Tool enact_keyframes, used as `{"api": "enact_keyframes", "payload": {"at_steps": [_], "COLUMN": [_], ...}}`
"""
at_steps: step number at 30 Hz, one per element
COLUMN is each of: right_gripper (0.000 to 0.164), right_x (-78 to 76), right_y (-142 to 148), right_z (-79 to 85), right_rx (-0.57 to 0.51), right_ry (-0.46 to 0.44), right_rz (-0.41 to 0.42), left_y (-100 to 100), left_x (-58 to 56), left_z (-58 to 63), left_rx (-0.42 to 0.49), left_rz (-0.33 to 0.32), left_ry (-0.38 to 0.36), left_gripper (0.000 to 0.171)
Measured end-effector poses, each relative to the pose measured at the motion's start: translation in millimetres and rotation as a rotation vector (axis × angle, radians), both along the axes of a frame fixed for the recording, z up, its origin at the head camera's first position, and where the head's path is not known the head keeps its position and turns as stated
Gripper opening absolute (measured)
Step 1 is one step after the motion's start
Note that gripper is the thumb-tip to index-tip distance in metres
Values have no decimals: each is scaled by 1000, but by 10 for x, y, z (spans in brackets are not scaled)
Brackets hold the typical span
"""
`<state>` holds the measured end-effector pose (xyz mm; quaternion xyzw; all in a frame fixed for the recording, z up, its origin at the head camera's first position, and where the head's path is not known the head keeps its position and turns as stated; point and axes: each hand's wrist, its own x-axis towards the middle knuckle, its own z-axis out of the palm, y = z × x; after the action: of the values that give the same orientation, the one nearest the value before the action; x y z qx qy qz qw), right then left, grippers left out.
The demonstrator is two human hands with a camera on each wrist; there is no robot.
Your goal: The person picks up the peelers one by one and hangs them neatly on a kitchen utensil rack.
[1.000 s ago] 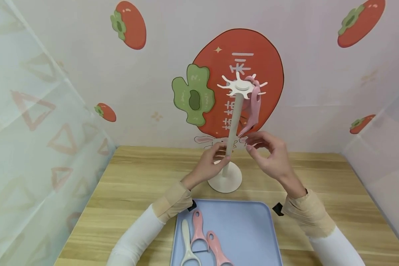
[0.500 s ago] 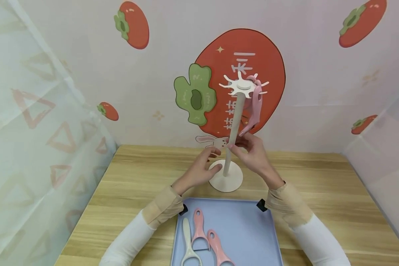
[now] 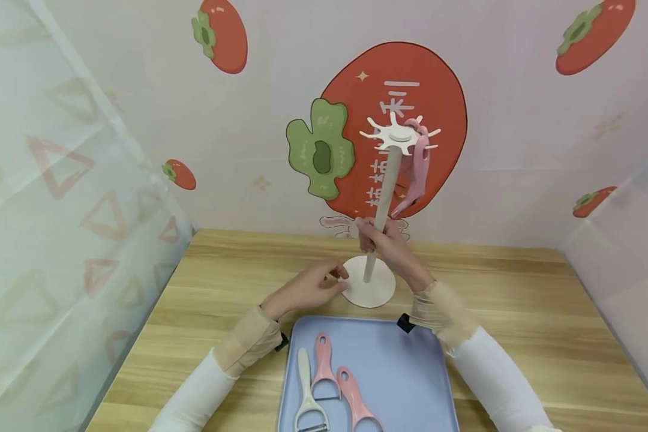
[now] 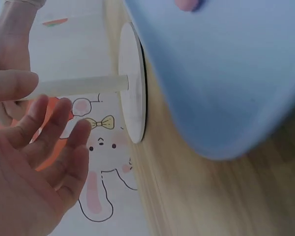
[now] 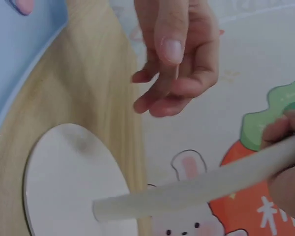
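My right hand (image 3: 393,247) grips the pole (image 3: 387,189) of a white stand, partway up from its round base (image 3: 377,295). At the top is a white ring of curved hooks (image 3: 398,137). A pink handled utensil (image 3: 419,171) hangs from the hooks' right side; its lower end is partly hidden. My left hand (image 3: 309,287) hovers left of the base, holding nothing, its fingers loosely bent. In the right wrist view the left hand (image 5: 179,54) is apart from the pole. The left wrist view shows the right hand (image 4: 12,54) around the pole.
A blue tray (image 3: 405,372) lies in front of the stand on the wooden table (image 3: 524,324). On its left side are a white peeler (image 3: 305,381), a pink peeler (image 3: 323,363) and another pink handled utensil (image 3: 352,393). A printed wall sheet (image 3: 497,198) stands close behind.
My right hand has moved left from beside the pole and now grips it. My left hand has come off the pole and moved down and left.
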<state>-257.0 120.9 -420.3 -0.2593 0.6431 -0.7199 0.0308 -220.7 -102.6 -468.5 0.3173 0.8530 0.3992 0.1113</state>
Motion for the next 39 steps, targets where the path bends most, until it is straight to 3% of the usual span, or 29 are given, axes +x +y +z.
{"api": "enact_keyframes", "payload": {"at_steps": [6,11,16,20,30,34,39], "right_gripper": [57,57,57,57,56,58,59], "right_x": [-38,-87,-121,-119,-130,-119,-107], "right_y": [-155,-200,-201,-191,-143,-140,-147], "right_z": [-150,-155,-148,-149,-176,-178,-182], "right_rx": [-140,-203,-225,-214,-206,-195,-192], "right_ry": [16,68,91,87,101,101,101], "right_rz": [5,9,-13,-25,-39,-40,-45], "left_y": [-189,-305,-355,-367,-315,-332,-379], "left_x": [155,259,404,614,1067,1227,1351], "left_z": [-58,-44,26,91,212,244,239], "left_rx": [-51,-137,-246,-376,-626,-687,-685], "left_rz": [33,68,27,36,86,32,-139], "left_ry": [47,144,242,251,242,267,385], "left_gripper": [20,17,27,39,39,39,26]}}
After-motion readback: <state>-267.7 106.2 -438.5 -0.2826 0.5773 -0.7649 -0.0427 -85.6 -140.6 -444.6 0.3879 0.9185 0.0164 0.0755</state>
